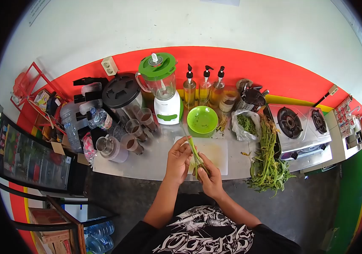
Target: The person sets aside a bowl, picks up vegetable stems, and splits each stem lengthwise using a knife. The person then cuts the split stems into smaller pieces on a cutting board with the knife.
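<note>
A green vegetable stalk [194, 152] is held up in front of me, above the white cutting board [220, 154]. My left hand [178, 160] has its fingers curled in against the stalk's upper part. Lower down, my right hand [210, 174] is closed round the same stalk, thumb pressed along it. Whether it is one stalk or a few together is hard to make out. Just behind the board stands a green bowl [202, 120]. A bundle of leafy green stalks [269, 161] lies to the right, hanging over the counter's front edge.
A clear bag of chopped greens [246, 123] sits beside the bundle. Farther right is a two-burner stove [302, 129]. Behind stand a blender [162, 89] and several pump bottles [206, 88]. Brown-filled cups [132, 144], a jug [112, 149] and plastic bottles [69, 122] crowd the left.
</note>
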`<state>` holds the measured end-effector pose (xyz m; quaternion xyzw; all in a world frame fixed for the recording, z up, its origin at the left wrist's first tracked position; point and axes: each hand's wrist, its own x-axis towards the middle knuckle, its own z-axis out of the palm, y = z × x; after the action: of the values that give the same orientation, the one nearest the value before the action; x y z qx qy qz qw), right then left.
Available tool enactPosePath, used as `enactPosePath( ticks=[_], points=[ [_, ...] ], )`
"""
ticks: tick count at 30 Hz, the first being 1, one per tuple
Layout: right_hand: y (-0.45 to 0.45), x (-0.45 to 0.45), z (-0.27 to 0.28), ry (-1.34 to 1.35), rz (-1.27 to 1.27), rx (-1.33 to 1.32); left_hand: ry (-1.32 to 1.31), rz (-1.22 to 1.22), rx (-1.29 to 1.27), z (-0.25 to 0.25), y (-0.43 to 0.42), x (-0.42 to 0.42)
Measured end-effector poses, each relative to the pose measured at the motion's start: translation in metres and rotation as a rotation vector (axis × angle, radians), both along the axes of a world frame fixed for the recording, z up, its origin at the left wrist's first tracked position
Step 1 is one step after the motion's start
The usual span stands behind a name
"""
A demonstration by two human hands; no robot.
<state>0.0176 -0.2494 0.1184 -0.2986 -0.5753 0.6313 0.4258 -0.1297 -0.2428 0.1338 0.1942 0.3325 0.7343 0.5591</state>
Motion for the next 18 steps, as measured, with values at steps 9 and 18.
enactPosePath(
  ticks=[9,18],
  points=[
    [0.003,-0.001,-0.009,-0.023,-0.058,0.111,-0.236,-0.038,-0.056,-0.002,-0.001,0.018],
    [0.007,0.002,0.003,-0.15,0.001,0.227,-0.234,-0.005,-0.056,0.003,-0.001,0.002]
  ],
)
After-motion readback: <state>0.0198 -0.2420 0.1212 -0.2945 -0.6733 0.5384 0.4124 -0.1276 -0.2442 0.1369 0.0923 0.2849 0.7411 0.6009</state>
